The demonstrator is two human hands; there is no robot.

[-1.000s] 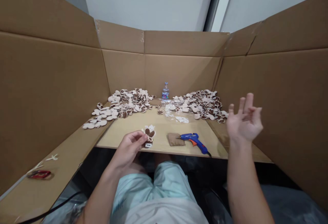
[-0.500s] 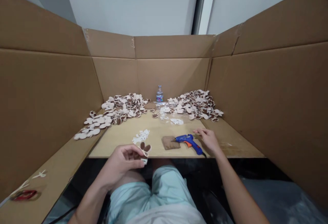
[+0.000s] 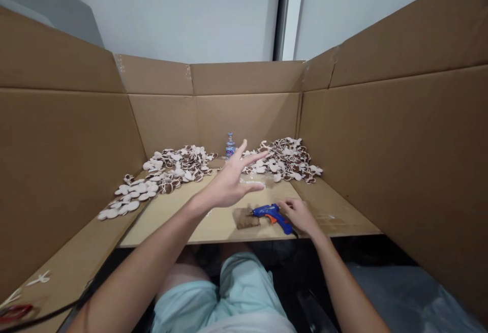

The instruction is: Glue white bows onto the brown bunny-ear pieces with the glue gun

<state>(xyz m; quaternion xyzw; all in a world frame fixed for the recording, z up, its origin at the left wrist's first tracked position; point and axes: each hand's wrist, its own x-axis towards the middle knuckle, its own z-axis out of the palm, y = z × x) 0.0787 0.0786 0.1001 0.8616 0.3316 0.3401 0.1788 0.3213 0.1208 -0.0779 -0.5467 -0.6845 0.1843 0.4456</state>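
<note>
My left hand (image 3: 232, 179) reaches out over the middle of the board with its fingers spread and nothing in them. It is in front of the right heap of brown and white felt pieces (image 3: 290, 157) and hides part of the board. My right hand (image 3: 300, 214) is right beside the rear of a blue glue gun (image 3: 271, 212) with an orange trigger. Its fingers are bent together; what they hold, if anything, is too small to make out. The gun's nozzle rests on a brown pad (image 3: 244, 219).
A second heap of felt pieces (image 3: 181, 162) lies at the back left, trailing along the left side. Behind stands a water bottle (image 3: 230, 146). Cardboard walls (image 3: 244, 112) enclose the board (image 3: 160, 229). A red-handled tool (image 3: 15, 312) and a dark cable lie at lower left.
My left hand has swung forward and right, let go of the small brown and white felt piece, and spread its fingers. My right hand has moved closer to the glue gun. The view has shifted slightly.
</note>
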